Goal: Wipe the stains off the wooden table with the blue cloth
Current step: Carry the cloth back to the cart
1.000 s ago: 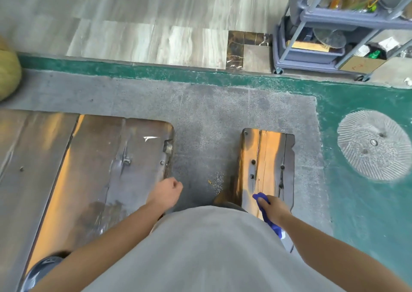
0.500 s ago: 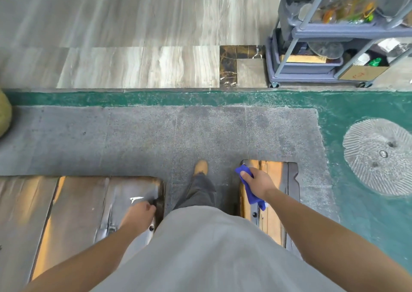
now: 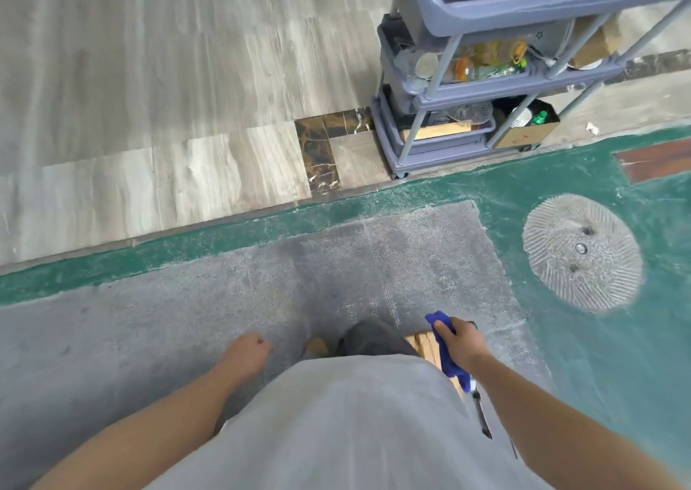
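My right hand grips the blue cloth, which hangs down from the fist over the far end of a narrow wooden bench. Only a small orange-brown corner of that bench shows; my grey shirt hides the remainder. My left hand hangs over the grey floor with its fingers curled in and nothing in it. The large wooden table is out of view.
A grey plastic cart with loaded shelves stands at the far right on the tiled floor. A round ribbed cover lies in the green floor strip on the right. My leg and tan shoe stand between my hands.
The view has swung forward, so the large table on the left has dropped out of sight. My left hand came off its edge. The right hand still holds the cloth.
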Tool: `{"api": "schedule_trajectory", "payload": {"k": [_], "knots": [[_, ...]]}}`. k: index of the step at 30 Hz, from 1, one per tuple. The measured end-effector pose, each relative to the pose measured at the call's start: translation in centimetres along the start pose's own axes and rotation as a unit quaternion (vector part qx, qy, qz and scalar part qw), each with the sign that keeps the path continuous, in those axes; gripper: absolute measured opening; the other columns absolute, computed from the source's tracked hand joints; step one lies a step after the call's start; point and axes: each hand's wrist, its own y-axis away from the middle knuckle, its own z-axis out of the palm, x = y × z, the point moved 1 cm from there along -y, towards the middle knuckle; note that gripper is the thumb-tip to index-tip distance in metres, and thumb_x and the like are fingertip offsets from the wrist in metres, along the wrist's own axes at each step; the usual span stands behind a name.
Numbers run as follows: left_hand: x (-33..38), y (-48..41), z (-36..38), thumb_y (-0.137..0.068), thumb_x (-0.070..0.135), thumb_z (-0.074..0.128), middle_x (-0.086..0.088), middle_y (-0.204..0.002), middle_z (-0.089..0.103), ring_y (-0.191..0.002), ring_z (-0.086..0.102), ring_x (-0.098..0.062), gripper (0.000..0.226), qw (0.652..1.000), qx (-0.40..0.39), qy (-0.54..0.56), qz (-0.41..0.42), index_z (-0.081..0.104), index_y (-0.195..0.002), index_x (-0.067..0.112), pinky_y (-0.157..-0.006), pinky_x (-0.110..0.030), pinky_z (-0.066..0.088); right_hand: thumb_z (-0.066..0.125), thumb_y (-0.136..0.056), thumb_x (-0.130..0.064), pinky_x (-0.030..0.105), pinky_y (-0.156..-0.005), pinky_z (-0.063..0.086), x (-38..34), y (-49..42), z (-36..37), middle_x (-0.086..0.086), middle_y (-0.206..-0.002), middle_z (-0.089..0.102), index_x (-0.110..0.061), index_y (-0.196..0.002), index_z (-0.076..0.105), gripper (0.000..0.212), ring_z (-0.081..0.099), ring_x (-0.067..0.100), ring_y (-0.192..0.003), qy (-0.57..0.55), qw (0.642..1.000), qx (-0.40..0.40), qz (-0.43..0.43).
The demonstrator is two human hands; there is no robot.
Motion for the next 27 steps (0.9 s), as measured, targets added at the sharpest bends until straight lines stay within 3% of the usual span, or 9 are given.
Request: {"api": "schedule_trajectory", "payload": {"k": [6, 9, 12, 15, 19, 21, 25, 27], "knots": [[16.6, -5.3, -3.6, -0.100, 0.026, 0.048, 0.000, -0.066, 0.049, -0.065, 0.046, -0.019, 0.035, 0.986, -0.037, -0.074, 0.141, 0.044, -0.066, 0.020, -0.063, -0.033, 0.033, 0.053, -0.102, -0.040, 0.029, -0.061, 0.039, 2.8, -2.9, -2.7, 0.003, -0.073, 0.066, -0.011, -0.088, 0.063, 0.033, 0.061, 0.020, -0.069, -0.058, 0.995, 0.013, 0.085], [23.8, -7.6, -4.7, -0.102, 0.029, 0.047, 0.002, -0.064, 0.048, -0.060, 0.044, -0.017, 0.036, 0.977, -0.048, -0.101, 0.181, 0.045, -0.067, 0.020, -0.061, -0.033, 0.033, 0.054, -0.101, -0.036, 0.032, -0.069, 0.043, 3.9, -5.3, -4.5, 0.009, -0.080, 0.069, -0.008, -0.088, 0.066, 0.033, 0.063, 0.028, -0.077, -0.080, 0.990, 0.013, 0.115], [29.9, -9.6, -5.8, -0.101, 0.026, 0.047, 0.001, -0.059, 0.040, -0.056, 0.038, -0.018, 0.040, 0.973, -0.044, -0.108, 0.198, 0.038, -0.063, 0.020, -0.057, -0.033, 0.026, 0.055, -0.101, -0.035, 0.029, -0.061, 0.038, 4.1, -8.2, -7.4, 0.002, -0.072, 0.064, -0.017, -0.079, 0.061, 0.029, 0.058, 0.023, -0.072, -0.097, 0.986, 0.014, 0.131], [34.4, -11.1, -7.1, -0.100, 0.021, 0.048, -0.008, -0.068, 0.047, -0.064, 0.043, -0.020, 0.033, 0.976, -0.034, -0.110, 0.185, 0.043, -0.067, 0.018, -0.065, -0.032, 0.031, 0.054, -0.101, -0.038, 0.030, -0.065, 0.040, 3.8, -11.9, -11.3, 0.005, -0.079, 0.067, -0.010, -0.090, 0.066, 0.033, 0.061, 0.026, -0.078, -0.106, 0.984, 0.001, 0.143], [39.1, -13.2, -9.0, -0.101, 0.019, 0.049, -0.007, -0.074, 0.056, -0.071, 0.052, -0.022, 0.038, 0.982, -0.017, -0.104, 0.159, 0.047, -0.063, 0.019, -0.068, -0.031, 0.035, 0.052, -0.102, -0.042, 0.034, -0.083, 0.048, 1.3, -17.1, -17.3, 0.010, -0.098, 0.072, -0.013, -0.104, 0.067, 0.032, 0.065, 0.030, -0.094, -0.115, 0.987, 0.002, 0.113], [40.7, -14.2, -9.9, -0.101, 0.019, 0.050, -0.009, -0.076, 0.057, -0.073, 0.053, -0.024, 0.037, 0.986, -0.009, -0.101, 0.135, 0.048, -0.064, 0.017, -0.070, -0.032, 0.036, 0.050, -0.101, -0.045, 0.036, -0.086, 0.051, -0.8, -19.5, -20.6, 0.009, -0.097, 0.072, -0.014, -0.104, 0.066, 0.035, 0.066, 0.030, -0.093, -0.113, 0.990, 0.005, 0.086], [42.8, -16.4, -11.8, -0.099, 0.020, 0.053, -0.010, -0.071, 0.054, -0.066, 0.053, -0.024, 0.033, 0.993, 0.002, -0.072, 0.097, 0.045, -0.068, 0.014, -0.069, -0.033, 0.036, 0.048, -0.101, -0.048, 0.031, -0.066, 0.043, -6.3, -24.3, -27.2, 0.001, -0.077, 0.065, -0.019, -0.088, 0.058, 0.033, 0.062, 0.023, -0.076, -0.125, 0.992, 0.014, 0.013], [44.3, -17.6, -12.7, -0.098, 0.019, 0.054, -0.010, -0.071, 0.055, -0.064, 0.053, -0.023, 0.031, 0.994, 0.012, -0.067, 0.086, 0.047, -0.068, 0.013, -0.069, -0.033, 0.037, 0.050, -0.101, -0.046, 0.031, -0.064, 0.041, -9.4, -26.4, -30.7, -0.002, -0.075, 0.063, -0.022, -0.089, 0.058, 0.028, 0.059, 0.020, -0.073, -0.138, 0.989, 0.031, -0.035]]}}
